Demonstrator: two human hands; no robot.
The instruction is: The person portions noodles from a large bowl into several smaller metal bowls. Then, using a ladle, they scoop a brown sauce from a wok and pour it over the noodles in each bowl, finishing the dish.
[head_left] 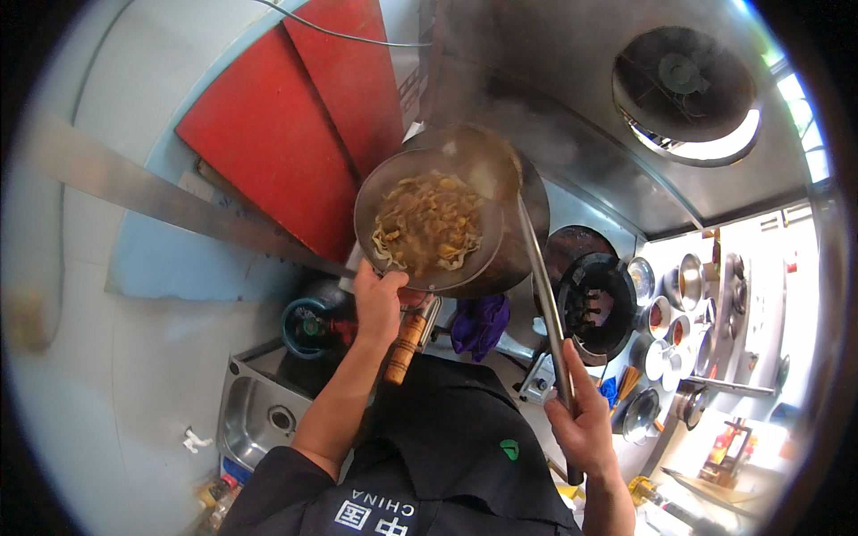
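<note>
My left hand (379, 301) grips the near rim of a round metal bowl (495, 231), thumb on top. Inside lies food (429, 214): pale noodle-like strips under brown, saucy pieces, veiled by steam. With my right hand (580, 419) I hold a ladle (546, 288) by its long metal handle. Its blurred head is at the bowl's far right edge; whether they touch, I cannot tell. Behind and partly beneath the bowl is a dark wok (526, 214), mostly hidden. A turned wooden handle (405, 352) points towards me beside my left forearm.
Red boards (275, 147) lean at the left wall. A steel sink (258, 415) is at lower left, below a teal tub (305, 328). Purple cloth (480, 327) hangs at the stove front. Right are a black burner (596, 305), several ingredient bowls (659, 315) and an exhaust fan (684, 84).
</note>
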